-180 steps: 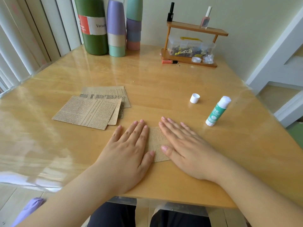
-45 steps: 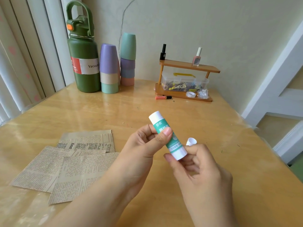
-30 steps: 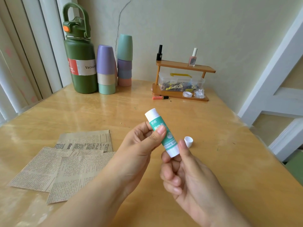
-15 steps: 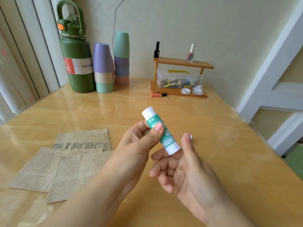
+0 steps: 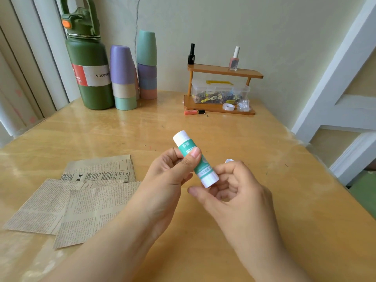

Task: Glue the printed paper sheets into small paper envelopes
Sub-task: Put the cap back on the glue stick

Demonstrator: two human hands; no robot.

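1. Green-and-white glue stick (image 5: 195, 159): left hand (image 5: 168, 176) is pinching it above the table (image 5: 264, 200), tilting toward 11 o'clock.
2. Right hand (image 5: 234, 192): fingers are curling loosely at its base.
3. Printed paper sheets (image 5: 77, 198): lying at 9 o'clock.

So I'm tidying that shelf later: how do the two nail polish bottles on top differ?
The black bottle is dark all over and stands at the shelf's left end. The pink bottle has a white cap and stands further right. Both stand upright.
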